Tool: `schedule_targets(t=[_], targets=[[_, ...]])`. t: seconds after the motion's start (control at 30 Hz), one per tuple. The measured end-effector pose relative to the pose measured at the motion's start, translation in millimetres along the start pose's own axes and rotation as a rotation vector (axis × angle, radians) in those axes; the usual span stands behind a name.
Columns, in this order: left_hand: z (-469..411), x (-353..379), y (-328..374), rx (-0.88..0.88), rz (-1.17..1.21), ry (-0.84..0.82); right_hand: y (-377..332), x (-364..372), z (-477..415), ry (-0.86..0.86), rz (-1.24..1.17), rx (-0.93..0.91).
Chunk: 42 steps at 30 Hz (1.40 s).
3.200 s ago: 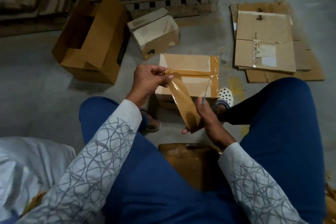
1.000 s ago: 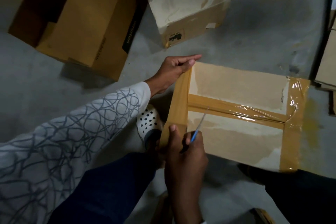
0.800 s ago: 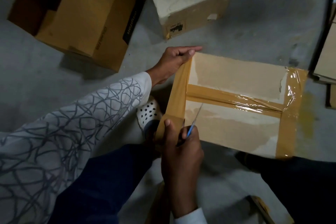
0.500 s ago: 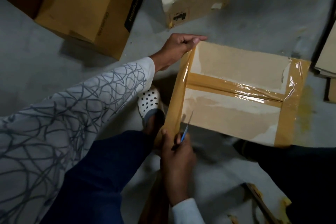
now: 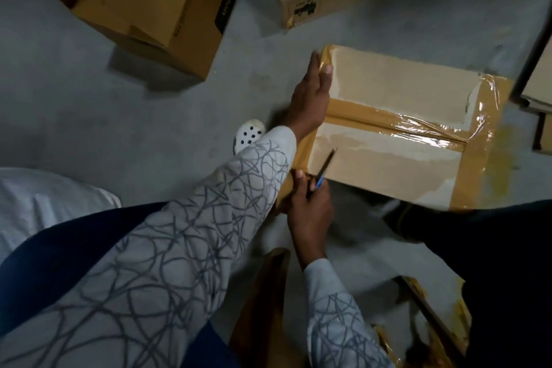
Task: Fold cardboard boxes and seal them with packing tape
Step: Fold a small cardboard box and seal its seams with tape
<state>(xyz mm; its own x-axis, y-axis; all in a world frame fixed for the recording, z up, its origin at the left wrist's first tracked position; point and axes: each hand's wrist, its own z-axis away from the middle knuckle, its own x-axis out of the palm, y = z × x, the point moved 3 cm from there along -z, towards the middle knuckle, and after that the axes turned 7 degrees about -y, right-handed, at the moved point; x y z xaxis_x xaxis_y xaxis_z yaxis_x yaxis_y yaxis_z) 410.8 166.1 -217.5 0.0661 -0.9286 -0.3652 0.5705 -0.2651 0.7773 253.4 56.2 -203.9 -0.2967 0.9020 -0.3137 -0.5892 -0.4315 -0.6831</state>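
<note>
Box [image 5: 403,86] left edge: I'm pressing tape [image 5: 302,151] w/ flat L hand [image 5: 310,98]; R hand [image 5: 310,212] gripping scissors [image 5: 325,165] at near corner.

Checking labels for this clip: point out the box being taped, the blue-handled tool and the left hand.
box being taped [image 5: 403,84]: head view, bare far flap.
blue-handled tool [image 5: 326,165]: head view, its metal blade.
left hand [image 5: 310,98]: head view, back of the hand.

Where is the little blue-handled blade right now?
The blade is near the middle of the head view, gripped in the right hand at the near left corner of the taped box, the left hand just beyond.
</note>
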Motion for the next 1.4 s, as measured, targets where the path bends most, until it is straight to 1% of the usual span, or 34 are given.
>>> schedule_targets(t=[0.07,0.13,0.2,0.3,0.37,0.43,0.47,0.53,0.57,0.6,0.63,0.73,0.8,0.83,0.9,0.97,1.0,1.07,1.13,1.2,1.3,1.4], targets=[[19.1,3.3,-11.4,0.008,-0.062,-0.032,-0.6,1.0,-1.8,0.033,-0.039,0.034],[38.1,7.2,-22.0,0.016,-0.091,-0.011,1.2,2.6,-2.3,0.036,-0.096,0.039],[48.4,6.5,-31.2,-0.023,-0.066,-0.007,3.7,4.2,-1.4,0.018,-0.15,0.033],[72.6,2.0,-38.1,-0.018,-0.073,-0.056,6.2,2.3,2.3,-0.024,-0.187,0.008],[92.2,-1.3,-41.4,-0.103,-0.103,-0.13,7.2,1.6,4.4,-0.054,-0.2,-0.001],[115.1,-3.1,-55.3,-0.277,-0.064,-0.159,5.9,0.5,5.8,-0.08,-0.216,-0.027],[126.7,-1.6,-69.4,-0.387,0.025,-0.133,6.8,0.6,4.9,-0.087,-0.211,-0.037],[149.1,7.1,-105.5,-0.601,0.401,0.044,6.6,-1.8,5.0,-0.107,-0.193,-0.048],[158.5,16.3,-123.9,-0.653,0.592,0.088,6.8,-3.6,5.2,-0.124,-0.187,-0.054],[170.1,23.1,-130.9,-0.654,0.728,0.075,6.9,-5.8,6.3,-0.137,-0.189,-0.073],[182.4,26.7,-126.5,-0.631,0.808,0.054,9.1,-8.8,6.0,-0.151,-0.185,-0.09],[206.8,24.9,-101.1,-0.569,0.935,0.018,12.0,-22.6,6.3,-0.208,-0.173,-0.132],[208.2,27.7,-94.6,-0.51,0.948,-0.046,19.2,-35.0,4.6,-0.241,-0.107,-0.128],[208.0,27.8,-95.0,-0.501,0.952,-0.051,26.8,-41.1,0.2,-0.246,-0.073,-0.132],[203.6,26.4,-98.5,-0.497,0.905,0.0,37.6,-54.9,-4.1,-0.193,-0.003,-0.134],[200.6,21.1,-94.9,-0.434,0.847,0.056,21.6,-69.4,17.5,-0.128,0.07,-0.13],[202.1,17.5,-89.8,-0.403,0.819,0.058,13.5,-73.7,28.0,-0.11,0.113,-0.128],[199.4,16.7,-90.9,-0.409,0.79,0.035,0.3,-77.1,41.6,-0.112,0.226,-0.146],[201.8,15.8,-90.4,-0.455,0.799,0.048,-11.9,-75.3,44.0,-0.134,0.401,-0.227],[199.8,13.4,-92.8,-0.458,0.775,0.056,-25.6,-70.6,37.3,-0.16,0.564,-0.318],[202.6,10.5,-91.6,-0.421,0.776,0.039,-43.5,-63.5,24.3,-0.31,0.737,-0.514],[196.5,12.0,-100.9,-0.382,0.733,0.041,-54.3,-63.9,13.0,-0.444,0.943,-0.626]])
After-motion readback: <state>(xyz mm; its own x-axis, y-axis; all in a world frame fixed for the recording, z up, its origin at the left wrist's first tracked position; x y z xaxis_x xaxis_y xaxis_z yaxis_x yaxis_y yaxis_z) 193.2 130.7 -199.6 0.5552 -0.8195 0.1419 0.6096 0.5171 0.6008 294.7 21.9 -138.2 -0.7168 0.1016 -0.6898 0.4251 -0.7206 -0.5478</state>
